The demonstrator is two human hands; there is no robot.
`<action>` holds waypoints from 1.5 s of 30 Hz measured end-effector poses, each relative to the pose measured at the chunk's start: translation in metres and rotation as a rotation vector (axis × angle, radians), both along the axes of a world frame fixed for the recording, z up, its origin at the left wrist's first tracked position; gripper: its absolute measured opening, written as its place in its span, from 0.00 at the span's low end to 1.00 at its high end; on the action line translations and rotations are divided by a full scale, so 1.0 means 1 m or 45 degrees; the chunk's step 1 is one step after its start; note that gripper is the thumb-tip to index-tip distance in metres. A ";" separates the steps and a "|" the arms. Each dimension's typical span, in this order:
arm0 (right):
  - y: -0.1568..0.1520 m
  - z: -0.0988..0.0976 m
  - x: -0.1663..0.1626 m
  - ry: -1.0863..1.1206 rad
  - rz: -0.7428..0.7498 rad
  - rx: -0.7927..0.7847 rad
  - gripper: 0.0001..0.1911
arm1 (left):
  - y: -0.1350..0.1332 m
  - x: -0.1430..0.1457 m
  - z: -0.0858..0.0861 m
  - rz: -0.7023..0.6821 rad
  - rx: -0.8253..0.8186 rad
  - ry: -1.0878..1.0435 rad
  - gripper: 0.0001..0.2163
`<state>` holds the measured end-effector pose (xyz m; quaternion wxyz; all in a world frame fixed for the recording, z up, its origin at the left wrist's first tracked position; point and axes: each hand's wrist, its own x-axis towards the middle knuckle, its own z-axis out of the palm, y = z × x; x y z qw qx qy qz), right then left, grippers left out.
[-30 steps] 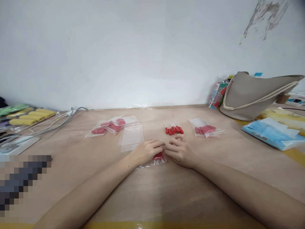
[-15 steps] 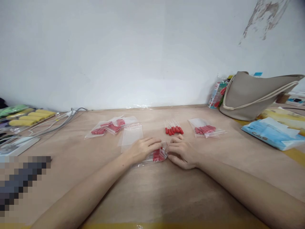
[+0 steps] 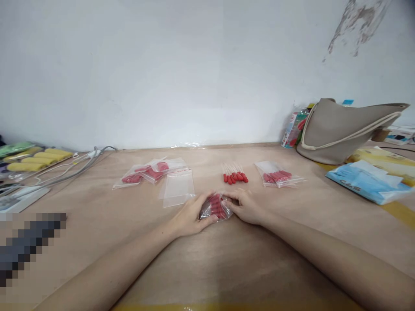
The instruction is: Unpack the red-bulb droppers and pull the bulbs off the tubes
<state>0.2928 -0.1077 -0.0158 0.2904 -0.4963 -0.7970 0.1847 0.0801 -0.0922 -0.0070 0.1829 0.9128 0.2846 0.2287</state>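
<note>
In the middle of the table lies a clear plastic zip bag (image 3: 216,208) with several red-bulbed droppers inside. My left hand (image 3: 194,215) grips its left side, thumb at the near edge and fingers at the far edge. The right side is pinched between the thumb and fingers of my right hand (image 3: 245,206). Just beyond my hands, several loose droppers (image 3: 236,176) with clear stems and red bulbs lie in a row. Flat clear zip bags (image 3: 177,190) rest beyond my left hand.
Filled bags (image 3: 151,172) overlap at the back left, and another filled bag (image 3: 279,176) lies at the back right. A grey bag (image 3: 346,129) and a blue tissue pack (image 3: 369,181) stand at the right. Cables (image 3: 81,166) and yellow rolls (image 3: 39,160) are at the left.
My left hand has turned from lying over the bag to gripping its left side, uncovering more red bulbs. My right hand has moved slightly up and now pinches the right side.
</note>
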 end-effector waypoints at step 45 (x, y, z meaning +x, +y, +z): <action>0.012 0.010 0.016 1.044 0.024 -0.843 0.19 | 0.006 0.002 -0.006 -0.027 0.053 -0.115 0.23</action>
